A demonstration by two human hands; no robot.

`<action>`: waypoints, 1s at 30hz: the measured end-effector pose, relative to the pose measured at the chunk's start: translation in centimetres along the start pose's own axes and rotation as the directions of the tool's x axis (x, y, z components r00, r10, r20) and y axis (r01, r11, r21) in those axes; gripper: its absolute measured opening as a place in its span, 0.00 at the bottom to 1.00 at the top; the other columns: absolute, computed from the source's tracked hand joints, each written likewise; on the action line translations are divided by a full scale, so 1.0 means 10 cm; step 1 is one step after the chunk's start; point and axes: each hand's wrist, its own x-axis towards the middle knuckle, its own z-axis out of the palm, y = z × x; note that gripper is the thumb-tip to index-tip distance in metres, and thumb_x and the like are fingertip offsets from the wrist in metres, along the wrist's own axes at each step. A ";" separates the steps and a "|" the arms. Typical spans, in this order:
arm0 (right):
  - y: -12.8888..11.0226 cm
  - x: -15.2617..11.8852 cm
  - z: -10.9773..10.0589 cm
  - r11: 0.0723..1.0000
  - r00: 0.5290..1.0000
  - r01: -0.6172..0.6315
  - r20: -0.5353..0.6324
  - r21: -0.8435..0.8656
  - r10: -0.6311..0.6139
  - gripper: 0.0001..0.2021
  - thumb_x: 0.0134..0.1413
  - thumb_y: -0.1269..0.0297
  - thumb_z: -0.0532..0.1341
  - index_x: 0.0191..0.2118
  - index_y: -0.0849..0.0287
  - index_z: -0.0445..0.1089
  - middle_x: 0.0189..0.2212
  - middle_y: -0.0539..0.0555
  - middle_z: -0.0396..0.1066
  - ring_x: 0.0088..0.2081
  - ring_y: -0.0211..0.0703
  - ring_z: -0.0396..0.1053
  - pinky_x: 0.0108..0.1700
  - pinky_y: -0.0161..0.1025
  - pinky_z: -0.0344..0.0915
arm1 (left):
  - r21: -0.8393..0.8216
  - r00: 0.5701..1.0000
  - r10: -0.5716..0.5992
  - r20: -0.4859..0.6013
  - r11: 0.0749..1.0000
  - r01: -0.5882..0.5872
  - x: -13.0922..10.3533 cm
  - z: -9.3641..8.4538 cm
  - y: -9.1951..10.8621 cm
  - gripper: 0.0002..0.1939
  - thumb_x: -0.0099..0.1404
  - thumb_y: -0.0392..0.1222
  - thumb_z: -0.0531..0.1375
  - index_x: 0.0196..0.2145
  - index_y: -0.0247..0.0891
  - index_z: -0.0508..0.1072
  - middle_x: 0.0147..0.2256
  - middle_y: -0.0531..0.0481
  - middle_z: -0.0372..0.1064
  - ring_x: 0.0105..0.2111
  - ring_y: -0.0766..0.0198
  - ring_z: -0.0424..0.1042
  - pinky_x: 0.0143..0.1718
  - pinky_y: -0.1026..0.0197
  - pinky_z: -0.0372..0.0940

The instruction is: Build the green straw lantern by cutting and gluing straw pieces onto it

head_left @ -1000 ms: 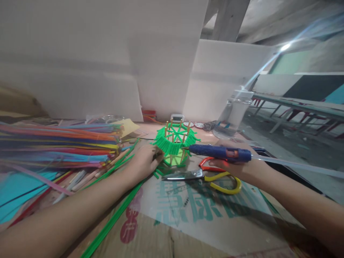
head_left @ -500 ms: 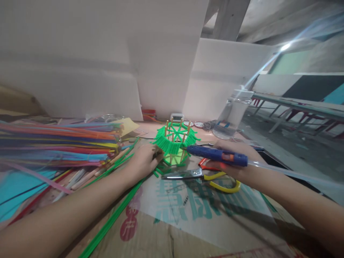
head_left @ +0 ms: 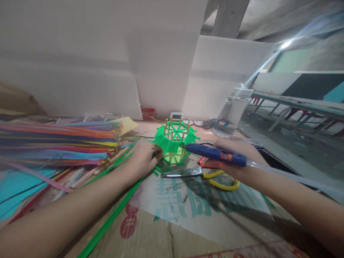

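A round green pipe-cleaner structure [head_left: 172,143] with upright wooden sticks stands at the middle of the table. At its left edge is my left hand [head_left: 146,157], fingers pinched together; what they hold, if anything, is too small to make out. My right hand [head_left: 236,154] is wrapped round a blue glue gun [head_left: 216,153], whose tip meets the structure's right front side. A clear glue stick trails from the gun's rear. Scissors [head_left: 185,172] with red and yellow handles lie just below, partly under the right hand.
Bundles of coloured pipe cleaners [head_left: 56,139] cover the left side. Long green pipe cleaners [head_left: 113,215] run along my left forearm. A clear bottle [head_left: 231,111] stands at the back right. White boards [head_left: 161,57] rise behind; a small timer [head_left: 176,115] is before them.
The view has shifted very slightly. Both hands, the glue gun and the green structure otherwise keep nearly the same positions.
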 end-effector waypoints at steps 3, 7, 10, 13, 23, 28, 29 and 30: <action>0.00 0.00 -0.01 1.000 1.000 0.007 0.009 0.000 -0.007 0.12 0.52 0.47 0.65 0.31 0.50 0.71 0.30 0.51 0.77 0.35 0.49 0.74 0.36 0.43 0.66 | -0.008 1.000 0.003 0.014 1.000 -0.003 0.00 -0.01 0.00 0.16 0.69 0.46 0.54 0.29 0.37 0.76 0.29 0.45 0.75 0.32 0.56 0.72 0.33 0.58 0.59; -0.01 0.00 -0.01 1.000 1.000 0.000 -0.001 -0.026 0.000 0.15 0.51 0.47 0.67 0.29 0.52 0.70 0.27 0.50 0.76 0.33 0.46 0.73 0.34 0.40 0.64 | -0.009 0.999 0.030 0.038 1.000 -0.029 0.01 -0.04 0.01 0.14 0.69 0.44 0.54 0.31 0.37 0.76 0.33 0.45 0.76 0.34 0.55 0.72 0.35 0.57 0.59; 0.01 -0.01 -0.01 0.999 1.000 0.012 -0.014 -0.049 -0.013 0.14 0.53 0.47 0.65 0.30 0.52 0.71 0.28 0.51 0.76 0.35 0.47 0.74 0.35 0.40 0.63 | 0.003 0.999 0.037 0.038 0.999 -0.037 0.01 -0.05 0.01 0.14 0.69 0.43 0.55 0.30 0.37 0.75 0.32 0.45 0.76 0.33 0.56 0.71 0.34 0.57 0.59; 0.03 -0.01 0.00 0.998 1.000 -0.003 -0.015 -0.058 0.002 0.13 0.55 0.48 0.64 0.31 0.52 0.72 0.30 0.51 0.77 0.35 0.47 0.74 0.34 0.39 0.62 | 0.018 0.998 0.053 0.037 0.998 -0.053 0.01 -0.05 0.01 0.13 0.69 0.43 0.55 0.30 0.37 0.75 0.31 0.45 0.75 0.34 0.55 0.71 0.34 0.57 0.59; -0.03 -0.01 -0.03 0.997 0.997 0.072 -0.018 -0.033 -0.073 0.13 0.55 0.50 0.65 0.30 0.54 0.69 0.27 0.49 0.75 0.32 0.43 0.73 0.34 0.37 0.62 | 0.040 0.999 0.021 0.039 0.999 -0.022 0.01 -0.05 0.02 0.14 0.69 0.44 0.55 0.29 0.36 0.75 0.30 0.44 0.75 0.33 0.56 0.72 0.33 0.58 0.58; -0.06 -0.02 -0.04 0.990 0.993 0.111 -0.018 -0.084 -0.113 0.12 0.54 0.52 0.67 0.30 0.54 0.69 0.27 0.49 0.74 0.32 0.43 0.72 0.33 0.36 0.61 | 0.034 0.998 0.031 0.058 0.999 -0.033 0.02 -0.05 0.01 0.14 0.68 0.44 0.54 0.29 0.37 0.75 0.32 0.44 0.75 0.36 0.55 0.72 0.37 0.57 0.60; -0.05 -0.03 -0.04 0.989 0.993 0.118 -0.010 -0.085 -0.119 0.13 0.54 0.51 0.66 0.30 0.54 0.69 0.27 0.49 0.75 0.31 0.43 0.72 0.33 0.36 0.61 | 0.033 0.998 0.029 0.058 0.999 -0.031 0.02 -0.05 0.00 0.14 0.68 0.44 0.54 0.30 0.37 0.75 0.32 0.44 0.75 0.36 0.55 0.72 0.37 0.57 0.61; -0.05 -0.03 -0.04 0.988 0.992 0.127 -0.002 -0.084 -0.128 0.14 0.54 0.49 0.66 0.30 0.54 0.69 0.27 0.49 0.74 0.31 0.43 0.72 0.32 0.36 0.61 | 0.034 0.998 0.024 0.059 0.999 -0.026 0.02 -0.05 0.00 0.14 0.68 0.45 0.55 0.30 0.37 0.75 0.32 0.44 0.75 0.36 0.55 0.72 0.37 0.57 0.61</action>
